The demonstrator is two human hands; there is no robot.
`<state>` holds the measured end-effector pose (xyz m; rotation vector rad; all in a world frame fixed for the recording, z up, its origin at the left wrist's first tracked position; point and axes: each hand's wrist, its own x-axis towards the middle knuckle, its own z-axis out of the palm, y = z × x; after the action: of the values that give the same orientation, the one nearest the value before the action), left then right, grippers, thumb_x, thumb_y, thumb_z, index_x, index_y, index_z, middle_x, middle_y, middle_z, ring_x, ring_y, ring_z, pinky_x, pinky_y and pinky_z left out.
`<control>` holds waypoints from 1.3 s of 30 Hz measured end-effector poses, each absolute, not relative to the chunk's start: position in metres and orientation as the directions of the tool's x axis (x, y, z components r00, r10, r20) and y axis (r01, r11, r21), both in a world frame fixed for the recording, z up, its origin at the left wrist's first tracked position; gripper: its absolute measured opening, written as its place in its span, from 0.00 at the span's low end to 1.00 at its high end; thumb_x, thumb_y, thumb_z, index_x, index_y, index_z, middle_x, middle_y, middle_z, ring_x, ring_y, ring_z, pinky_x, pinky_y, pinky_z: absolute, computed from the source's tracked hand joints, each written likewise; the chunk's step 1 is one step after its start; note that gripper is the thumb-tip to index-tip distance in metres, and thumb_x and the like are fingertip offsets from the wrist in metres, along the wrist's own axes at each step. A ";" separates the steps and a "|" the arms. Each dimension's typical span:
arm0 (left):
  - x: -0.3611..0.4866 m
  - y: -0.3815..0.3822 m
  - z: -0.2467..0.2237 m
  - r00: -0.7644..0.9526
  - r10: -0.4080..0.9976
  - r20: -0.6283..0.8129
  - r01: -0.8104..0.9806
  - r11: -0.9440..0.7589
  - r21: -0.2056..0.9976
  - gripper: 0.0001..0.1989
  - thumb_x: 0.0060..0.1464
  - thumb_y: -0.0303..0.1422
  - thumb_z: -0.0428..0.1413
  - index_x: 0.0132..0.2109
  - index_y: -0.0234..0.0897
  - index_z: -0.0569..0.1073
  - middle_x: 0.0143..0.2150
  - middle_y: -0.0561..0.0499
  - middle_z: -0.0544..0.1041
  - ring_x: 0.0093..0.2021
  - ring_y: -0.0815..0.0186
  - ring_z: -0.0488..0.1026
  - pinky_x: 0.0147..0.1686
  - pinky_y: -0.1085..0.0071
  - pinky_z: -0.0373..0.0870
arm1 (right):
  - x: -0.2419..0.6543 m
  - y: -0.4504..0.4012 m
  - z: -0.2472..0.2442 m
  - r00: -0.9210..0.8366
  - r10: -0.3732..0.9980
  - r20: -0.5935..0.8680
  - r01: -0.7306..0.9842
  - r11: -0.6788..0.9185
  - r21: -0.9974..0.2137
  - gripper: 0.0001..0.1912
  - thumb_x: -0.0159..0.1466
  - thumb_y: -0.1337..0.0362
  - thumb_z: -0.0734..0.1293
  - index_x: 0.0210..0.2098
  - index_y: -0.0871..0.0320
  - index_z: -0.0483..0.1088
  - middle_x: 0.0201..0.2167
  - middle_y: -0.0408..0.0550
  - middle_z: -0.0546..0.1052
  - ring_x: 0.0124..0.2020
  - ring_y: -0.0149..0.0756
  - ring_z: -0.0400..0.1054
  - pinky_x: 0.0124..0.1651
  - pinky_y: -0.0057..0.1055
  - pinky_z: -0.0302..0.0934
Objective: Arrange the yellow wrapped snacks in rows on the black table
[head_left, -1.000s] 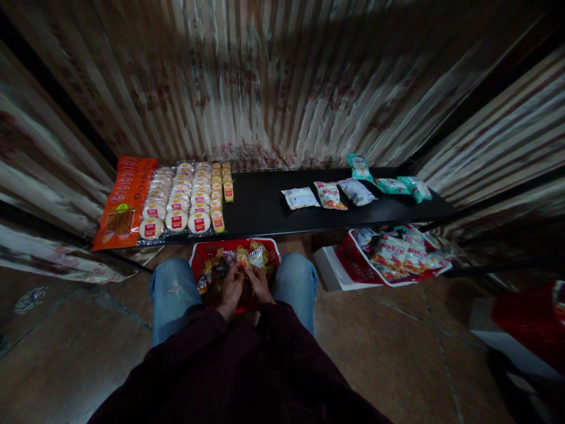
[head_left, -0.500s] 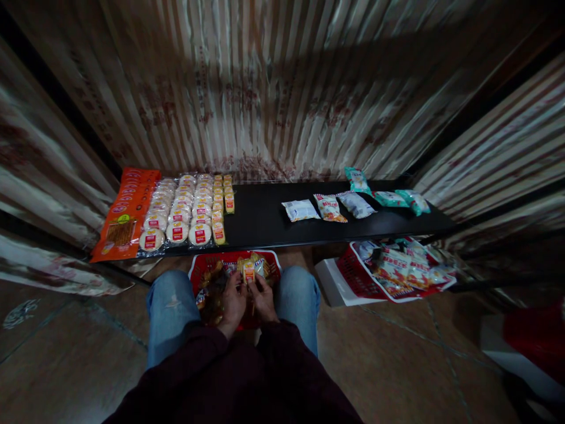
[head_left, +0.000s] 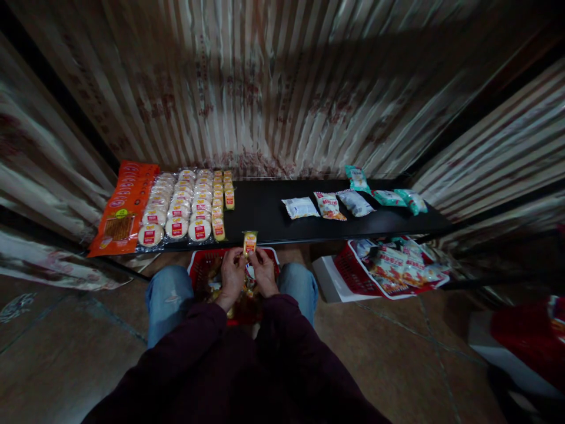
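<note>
A small yellow wrapped snack pack [head_left: 249, 242] with a red and white label is pinched upright between my two hands, close to the shelf's front edge. My left hand [head_left: 232, 274] is closed at its lower left, and my right hand [head_left: 265, 272] grips its lower right. Both hands are above a red basket [head_left: 194, 278] of loose wrapped snacks between my knees. On the black shelf [head_left: 260, 209], matching yellow packs [head_left: 218, 228] stand in two rows beside several rows of round white wrapped crackers [head_left: 200, 230].
An orange snack bag [head_left: 119, 218] lies at the shelf's left end. White-and-red packets [head_left: 330, 206] and teal packets [head_left: 388, 198] lie to the right. A second red basket [head_left: 359, 274] of packets rests on a white box [head_left: 329, 280]. Striped curtains hang behind the shelf.
Both hands have risen with the yellow snack pack, moving it up from over the basket to the shelf's front edge. The view has shifted slightly.
</note>
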<state>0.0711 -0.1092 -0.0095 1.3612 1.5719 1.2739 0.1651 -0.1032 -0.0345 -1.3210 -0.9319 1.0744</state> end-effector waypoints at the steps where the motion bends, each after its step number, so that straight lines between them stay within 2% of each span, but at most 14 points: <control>1: 0.071 -0.107 -0.007 -0.211 0.972 0.100 0.303 -0.032 0.952 0.09 0.51 0.26 0.51 0.39 0.38 0.73 0.40 0.46 0.74 0.42 0.62 0.71 0.47 0.65 0.67 | 0.165 -0.100 -0.032 0.272 0.960 -0.062 -0.073 -0.044 -0.996 0.20 0.56 0.51 0.66 0.44 0.55 0.73 0.41 0.47 0.78 0.42 0.39 0.71 0.48 0.34 0.65; 6: 0.072 -0.098 0.006 -0.216 0.973 0.088 0.327 -0.013 0.945 0.13 0.51 0.24 0.48 0.41 0.38 0.74 0.41 0.46 0.74 0.44 0.61 0.70 0.50 0.64 0.66 | 0.166 -0.084 -0.022 0.268 0.962 -0.050 -0.062 -0.035 -0.997 0.21 0.56 0.53 0.67 0.45 0.57 0.72 0.40 0.47 0.78 0.40 0.39 0.71 0.46 0.34 0.64; 14: 0.073 -0.083 0.008 -0.213 0.976 0.045 0.245 0.009 0.969 0.17 0.51 0.23 0.48 0.47 0.37 0.72 0.48 0.45 0.73 0.49 0.62 0.69 0.55 0.64 0.63 | 0.167 -0.059 -0.021 0.287 0.958 0.021 0.043 0.009 -0.999 0.23 0.57 0.55 0.66 0.50 0.56 0.66 0.40 0.48 0.77 0.38 0.37 0.71 0.45 0.33 0.65; 23: 0.081 -0.062 0.015 -0.218 0.976 0.012 0.226 0.039 0.973 0.16 0.54 0.26 0.47 0.48 0.36 0.72 0.56 0.43 0.69 0.58 0.61 0.64 0.62 0.63 0.55 | 0.163 -0.025 -0.028 0.341 0.938 0.068 0.161 0.013 -0.987 0.19 0.55 0.55 0.67 0.44 0.55 0.68 0.37 0.47 0.78 0.38 0.38 0.72 0.47 0.36 0.64; 29: 0.082 -0.048 0.015 -0.210 0.977 0.029 0.192 0.012 0.981 0.16 0.55 0.28 0.47 0.50 0.35 0.72 0.61 0.43 0.65 0.64 0.61 0.57 0.65 0.63 0.49 | 0.158 -0.005 -0.031 0.302 0.951 0.059 0.141 0.017 -0.990 0.19 0.54 0.56 0.67 0.44 0.54 0.68 0.33 0.45 0.78 0.34 0.37 0.72 0.45 0.35 0.65; 36: 0.083 -0.028 0.014 -0.221 0.975 0.025 0.161 0.011 0.987 0.17 0.56 0.30 0.48 0.51 0.36 0.71 0.61 0.44 0.66 0.64 0.62 0.58 0.65 0.64 0.48 | 0.151 0.013 -0.029 0.280 0.958 0.061 0.120 0.028 -0.992 0.16 0.54 0.60 0.66 0.43 0.51 0.69 0.34 0.41 0.78 0.37 0.37 0.71 0.46 0.33 0.64; 39: 0.083 -0.020 0.014 -0.221 0.975 0.013 0.188 0.030 0.982 0.18 0.57 0.30 0.47 0.52 0.33 0.70 0.62 0.41 0.65 0.65 0.60 0.56 0.65 0.64 0.48 | 0.149 0.021 -0.027 0.267 0.961 0.069 0.145 0.030 -0.989 0.16 0.54 0.62 0.65 0.42 0.52 0.70 0.35 0.43 0.78 0.38 0.37 0.71 0.46 0.33 0.64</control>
<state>0.0828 -0.0200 0.0143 1.2301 1.5231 1.2695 0.1493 0.0210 -0.0275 -1.3904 -1.1244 0.8985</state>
